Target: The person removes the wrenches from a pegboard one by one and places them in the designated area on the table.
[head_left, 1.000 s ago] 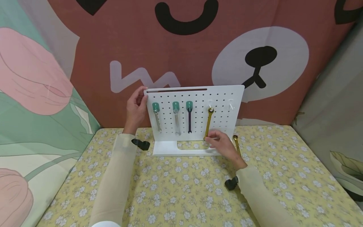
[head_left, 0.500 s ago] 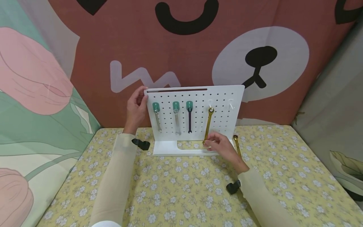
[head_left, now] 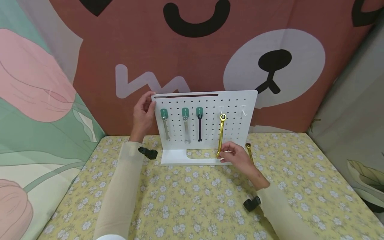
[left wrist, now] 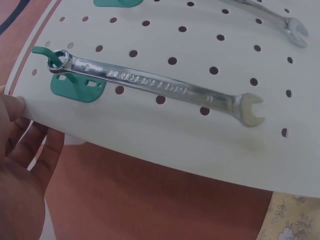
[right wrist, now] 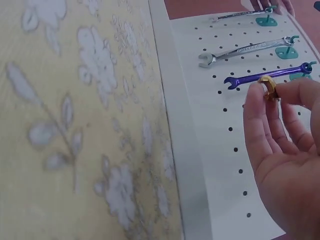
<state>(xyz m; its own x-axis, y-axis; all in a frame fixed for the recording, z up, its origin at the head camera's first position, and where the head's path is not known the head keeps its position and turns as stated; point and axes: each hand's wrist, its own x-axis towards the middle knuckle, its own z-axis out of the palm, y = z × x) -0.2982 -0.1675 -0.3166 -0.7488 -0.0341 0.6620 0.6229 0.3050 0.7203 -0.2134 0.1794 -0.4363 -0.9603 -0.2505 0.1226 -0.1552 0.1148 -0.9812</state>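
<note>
My left hand (head_left: 143, 115) grips the upper left corner of a white pegboard (head_left: 180, 145), thumb in front. With thumb and fingers my right hand (head_left: 238, 156) pinches the lower, open end of a gold combination wrench (head_left: 221, 135). The wrench's ring end lies over a clear hook (head_left: 221, 109) on the board, and its lower end stands out toward me. To its left, a purple wrench (right wrist: 265, 76) and two silver wrenches hang from green hooks; the outermost silver wrench (left wrist: 155, 85) is nearest my left hand.
A second clear hook (head_left: 243, 111) sits at the board's right side with nothing on it. Another gold wrench (head_left: 249, 150) is behind my right hand, partly hidden, by the board's right edge. A flowered yellow cloth (head_left: 192, 200) covers the table; a printed curtain (head_left: 195, 60) hangs behind.
My right hand has drawn the gold wrench's lower end down and outward from the board, while its ring end stays near the clear hook. My left hand keeps its place.
</note>
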